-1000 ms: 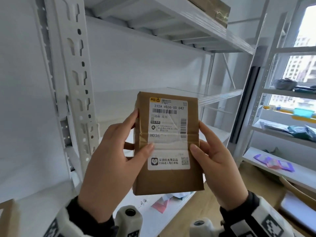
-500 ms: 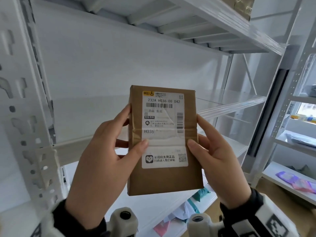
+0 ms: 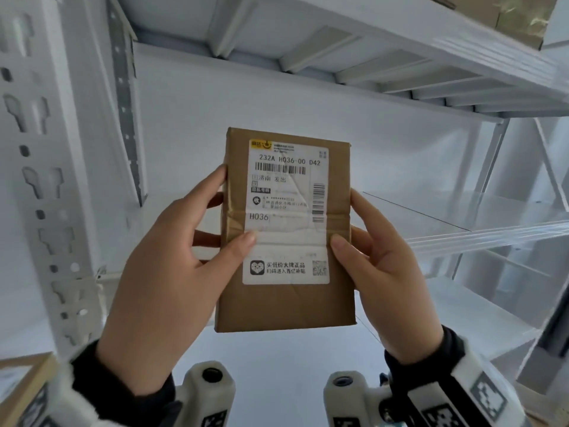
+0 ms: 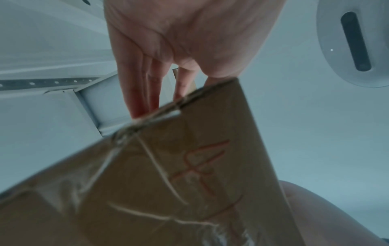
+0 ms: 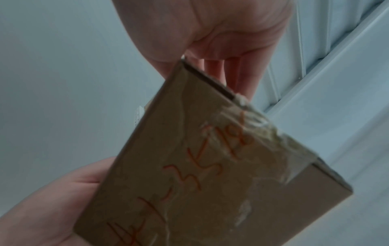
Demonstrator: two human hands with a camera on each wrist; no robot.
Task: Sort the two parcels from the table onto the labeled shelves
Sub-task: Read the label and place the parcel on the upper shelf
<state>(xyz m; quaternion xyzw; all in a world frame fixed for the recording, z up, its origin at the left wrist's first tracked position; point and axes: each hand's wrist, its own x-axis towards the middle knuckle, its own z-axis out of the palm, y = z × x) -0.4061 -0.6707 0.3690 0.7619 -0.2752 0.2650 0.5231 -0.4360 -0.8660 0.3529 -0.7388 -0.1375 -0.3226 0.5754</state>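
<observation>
A flat brown cardboard parcel (image 3: 286, 303) with a white shipping label stands upright in front of the white shelving. My left hand (image 3: 172, 272) grips its left edge, thumb on the label and fingers behind. On the other edge my right hand (image 3: 385, 272) grips the same way. Both wrist views show the parcel's back (image 4: 189, 183) (image 5: 200, 166), taped, with red handwriting, and fingers (image 4: 136, 93) (image 5: 238, 74) reaching behind it. The corner of a second brown box (image 3: 21, 386) shows at the bottom left.
White metal shelves surround the parcel: a perforated upright (image 3: 46, 180) on the left, an overhead shelf (image 3: 400, 57) with a box (image 3: 520, 16) on it, a middle shelf (image 3: 480, 232) at the right, and a lower shelf (image 3: 292, 359) below the hands.
The view has swung left and closer to the shelving; the window and the right-hand racks have left the picture. Both hands hold the parcel the same way, slightly higher in view.
</observation>
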